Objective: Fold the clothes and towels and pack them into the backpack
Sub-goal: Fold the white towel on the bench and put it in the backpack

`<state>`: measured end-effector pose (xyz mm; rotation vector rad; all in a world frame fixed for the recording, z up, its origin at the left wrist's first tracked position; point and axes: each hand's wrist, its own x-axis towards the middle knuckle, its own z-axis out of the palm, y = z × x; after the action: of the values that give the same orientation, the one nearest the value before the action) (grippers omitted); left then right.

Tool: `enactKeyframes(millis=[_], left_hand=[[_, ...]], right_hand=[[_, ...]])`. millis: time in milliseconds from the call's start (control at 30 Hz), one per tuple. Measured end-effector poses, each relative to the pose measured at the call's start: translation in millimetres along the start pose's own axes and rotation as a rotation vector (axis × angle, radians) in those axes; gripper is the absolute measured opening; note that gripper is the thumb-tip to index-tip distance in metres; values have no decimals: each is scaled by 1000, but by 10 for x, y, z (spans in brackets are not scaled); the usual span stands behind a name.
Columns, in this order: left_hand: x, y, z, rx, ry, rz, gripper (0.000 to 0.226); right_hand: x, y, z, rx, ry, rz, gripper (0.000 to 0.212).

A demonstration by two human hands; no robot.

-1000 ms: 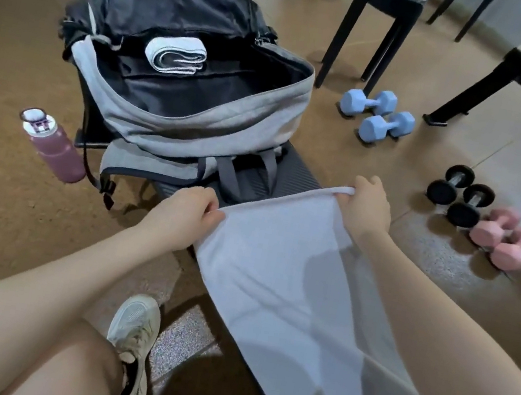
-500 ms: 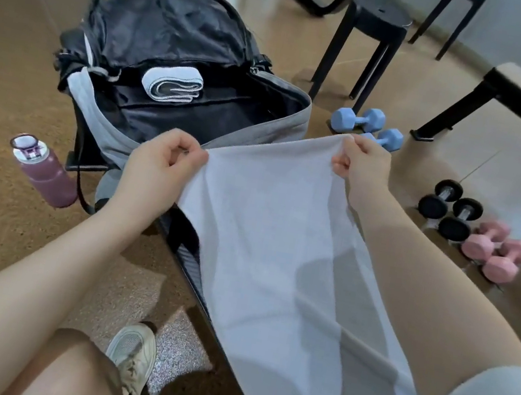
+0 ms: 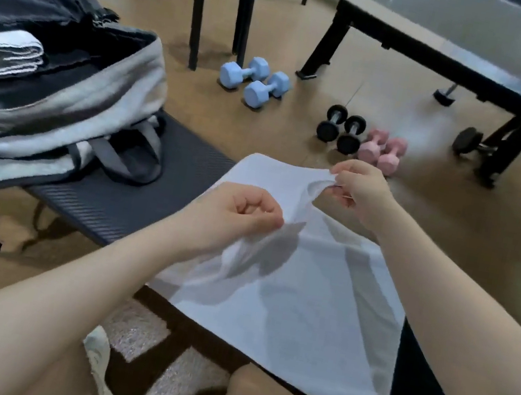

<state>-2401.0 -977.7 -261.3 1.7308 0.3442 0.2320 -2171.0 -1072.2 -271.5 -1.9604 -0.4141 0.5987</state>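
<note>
Backpack [image 3: 68, 114] cut off at left edge

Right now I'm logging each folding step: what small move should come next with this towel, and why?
Probably lay the pinched edge down flat. Both the left hand and right hand pinch the white towel edge, doubled over the lower part but puckered between them.

backpack [image 3: 60, 99] cut off left | bench [image 3: 449, 67] right end blurred
</note>
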Motion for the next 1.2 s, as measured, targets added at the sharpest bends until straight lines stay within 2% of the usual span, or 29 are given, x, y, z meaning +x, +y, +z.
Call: enactKeyframes(millis=[300,400,500,567,633,733,833,900,967,1067,1200], left_hand=[[214,322,1270,-137,-428,77,11],[293,225,1568,-5,-591,-8,12],[369,31,1669,365,-782,-99,21],[467,-43,1626,480,-737,-155,33],[645,-78,1533,465,-515,-190,35],[1084,-205,1303,620,-119,-63,23],[1484,-450,1034,910,52,66,29],[1707,-608,861,1066,54,-46,33],[1896,-730,704,1090,-14,-196,36],[2063,-729,545,1018,-135,-344,33],[2123,-649,308,840,-257,-387,37]], right_hand=[[-341,650,-1247,-43,219,143,26],[-376,1006,-1377,-124,204,229,12],[-360,1290,-1323,-273,229,225,3],[-322,1331,-1280,-331,230,240,8],[-298,1309,-1267,-407,197,308,16],[-254,1310,-1298,-383,156,363,26],[-212,1325,-1331,-295,107,347,33],[-204,1298,-1362,-201,113,318,30],[-200,1264,-1395,-98,158,270,23],[-176,1242,-1407,86,175,214,15],[-134,1257,-1390,212,162,215,10]])
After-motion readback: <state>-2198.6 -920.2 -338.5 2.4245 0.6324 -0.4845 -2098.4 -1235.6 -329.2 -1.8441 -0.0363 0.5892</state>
